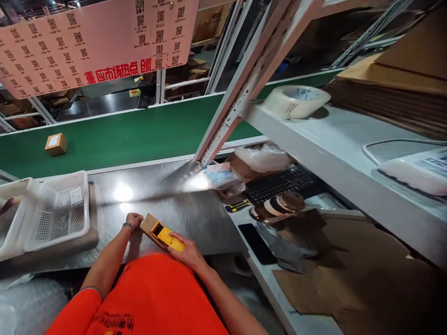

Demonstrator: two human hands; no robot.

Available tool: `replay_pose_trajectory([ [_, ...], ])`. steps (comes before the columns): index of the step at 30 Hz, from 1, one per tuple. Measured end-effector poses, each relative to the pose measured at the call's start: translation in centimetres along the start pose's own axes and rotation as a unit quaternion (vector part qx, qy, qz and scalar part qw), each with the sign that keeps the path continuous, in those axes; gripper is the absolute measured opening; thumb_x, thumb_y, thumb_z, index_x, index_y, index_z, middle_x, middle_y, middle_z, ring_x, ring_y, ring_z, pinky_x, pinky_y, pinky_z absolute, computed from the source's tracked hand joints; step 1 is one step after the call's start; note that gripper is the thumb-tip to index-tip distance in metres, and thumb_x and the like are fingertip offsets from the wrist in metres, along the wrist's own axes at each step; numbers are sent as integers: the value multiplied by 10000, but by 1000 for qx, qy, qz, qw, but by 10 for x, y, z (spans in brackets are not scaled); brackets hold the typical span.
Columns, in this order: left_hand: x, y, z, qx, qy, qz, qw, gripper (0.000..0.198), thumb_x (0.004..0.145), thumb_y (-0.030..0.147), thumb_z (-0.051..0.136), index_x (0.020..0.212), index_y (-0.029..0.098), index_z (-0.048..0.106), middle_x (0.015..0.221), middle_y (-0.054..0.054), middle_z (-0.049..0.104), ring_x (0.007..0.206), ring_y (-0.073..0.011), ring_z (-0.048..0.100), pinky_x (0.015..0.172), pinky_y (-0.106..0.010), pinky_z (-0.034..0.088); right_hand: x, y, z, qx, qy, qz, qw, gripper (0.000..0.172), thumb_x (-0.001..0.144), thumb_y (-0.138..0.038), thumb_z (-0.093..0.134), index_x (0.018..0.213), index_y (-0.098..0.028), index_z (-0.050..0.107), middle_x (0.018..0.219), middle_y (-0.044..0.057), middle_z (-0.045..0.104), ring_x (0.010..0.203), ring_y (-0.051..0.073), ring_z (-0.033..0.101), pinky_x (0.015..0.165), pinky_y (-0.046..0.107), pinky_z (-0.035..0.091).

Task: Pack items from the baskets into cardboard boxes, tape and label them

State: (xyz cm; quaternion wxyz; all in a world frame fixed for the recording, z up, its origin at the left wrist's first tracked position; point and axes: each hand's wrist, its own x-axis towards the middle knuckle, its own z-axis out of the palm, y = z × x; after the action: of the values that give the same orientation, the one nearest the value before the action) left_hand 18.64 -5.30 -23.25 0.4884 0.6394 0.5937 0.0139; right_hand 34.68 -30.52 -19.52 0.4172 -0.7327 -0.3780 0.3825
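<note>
A small flat package (161, 231), yellow with a brown cardboard end, lies on the steel worktop (195, 214) just in front of me. My left hand (134, 219) is curled shut against its far brown end, a watch on the wrist. My right hand (186, 252) lies over its near yellow end, fingers wrapped on it. My orange shirt fills the bottom of the view.
A white perforated basket (57, 211) sits at the left. A small cardboard box (55, 144) rides the green conveyor belt (139, 132). At right lie a keyboard (279, 182), a phone (256, 243), tape rolls (279, 205), bubble wrap and flat cardboard (349, 270). A shelf carries a clear tape roll (296, 101).
</note>
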Motion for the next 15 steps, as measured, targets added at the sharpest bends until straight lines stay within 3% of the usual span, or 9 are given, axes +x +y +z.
replay_pose_trajectory([
  [3, 4, -5, -3, 64, -6, 27, 998, 196, 957, 303, 737, 975, 146, 852, 962, -89, 842, 1026, -256, 778, 891, -293, 581, -4, 7, 1, 6, 14, 11, 1000, 611, 730, -426, 777, 1296, -210, 851, 1159, 93, 896, 997, 303, 859, 945, 424, 702],
  [7, 4, -5, -18, 142, 10, 65, 988, 445, 931, 258, 773, 1365, 161, 802, 1290, -151, 822, 1270, -283, 743, 1091, -317, 530, -2, 9, 7, 8, 22, 2, 1000, 595, 725, -436, 782, 1268, -206, 861, 1119, 101, 900, 967, 306, 864, 922, 427, 711],
  [10, 4, 0, -26, 174, -2, 94, 980, 344, 1045, 277, 641, 1312, 172, 830, 1319, -160, 831, 1289, -275, 739, 1110, -318, 514, 5, 10, 16, 40, 33, -1, 999, 584, 726, -415, 790, 1267, -207, 858, 1055, 90, 903, 878, 286, 861, 842, 403, 724],
  [15, 12, 12, -30, 215, -27, 94, 972, 417, 1080, 498, 638, 1060, 161, 883, 1110, -163, 870, 1052, -280, 791, 890, -300, 531, 34, -3, 38, 41, 45, -19, 998, 560, 704, -395, 829, 1242, -242, 866, 1075, 69, 907, 842, 268, 858, 822, 391, 718],
])
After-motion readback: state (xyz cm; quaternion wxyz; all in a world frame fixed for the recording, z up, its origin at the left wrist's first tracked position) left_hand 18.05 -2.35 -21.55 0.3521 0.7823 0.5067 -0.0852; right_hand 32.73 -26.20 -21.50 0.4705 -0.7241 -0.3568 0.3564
